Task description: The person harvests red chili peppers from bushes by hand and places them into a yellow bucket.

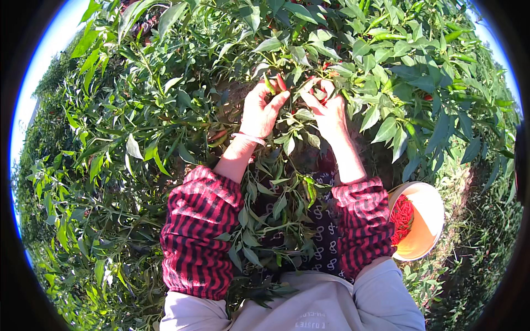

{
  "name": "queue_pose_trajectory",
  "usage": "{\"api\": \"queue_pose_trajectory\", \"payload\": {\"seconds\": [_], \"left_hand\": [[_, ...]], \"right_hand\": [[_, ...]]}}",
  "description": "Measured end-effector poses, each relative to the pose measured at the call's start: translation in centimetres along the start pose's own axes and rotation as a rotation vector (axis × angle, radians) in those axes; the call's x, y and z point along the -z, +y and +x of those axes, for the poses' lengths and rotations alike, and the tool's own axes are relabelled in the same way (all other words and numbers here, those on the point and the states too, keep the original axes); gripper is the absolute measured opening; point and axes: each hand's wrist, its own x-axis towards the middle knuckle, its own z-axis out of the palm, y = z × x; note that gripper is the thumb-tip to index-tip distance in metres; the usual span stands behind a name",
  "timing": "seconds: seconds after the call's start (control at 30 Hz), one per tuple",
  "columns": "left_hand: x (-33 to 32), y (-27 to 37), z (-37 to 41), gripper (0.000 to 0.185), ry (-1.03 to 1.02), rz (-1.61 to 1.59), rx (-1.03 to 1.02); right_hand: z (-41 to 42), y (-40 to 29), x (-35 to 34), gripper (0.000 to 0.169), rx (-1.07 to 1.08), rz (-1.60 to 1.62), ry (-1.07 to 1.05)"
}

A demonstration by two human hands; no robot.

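Both hands are raised among the pepper plants, close together near the top centre. My left hand [261, 109] has its fingers curled at a red chili pepper [281, 82] and a green chili pepper [269, 84]; whether it grips either is unclear. My right hand [329, 109] is bent around leaves and some red peppers, partly hidden by foliage, so its hold cannot be made out. A pale bracelet [249, 138] circles my left wrist. Red and black striped sleeve covers are on both forearms.
A light-coloured bucket [428, 223] holding many red chili peppers [401, 219] stands beside my right sleeve. Dense pepper plants [120, 202] surround both arms. A leafy branch with green peppers [310, 191] hangs between the forearms, over my dark patterned clothing.
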Motion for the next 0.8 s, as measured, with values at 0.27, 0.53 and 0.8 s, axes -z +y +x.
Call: {"api": "queue_pose_trajectory", "payload": {"seconds": [0.27,0.53,0.8], "left_hand": [[-0.2,0.0,-0.3,0.013,-0.040,0.030,0.020],[0.1,0.4,-0.4,0.004,-0.089,-0.160,0.105],[0.6,0.2,-1.0,0.007,-0.083,-0.012,-0.050]], "right_hand": [[2.0,2.3,-0.6,0.020,-0.129,0.161,0.099],[0.1,2.1,1.1,0.033,-0.411,0.156,0.163],[-2.3,1.1,3.6,0.013,0.152,-0.224,-0.058]]}}
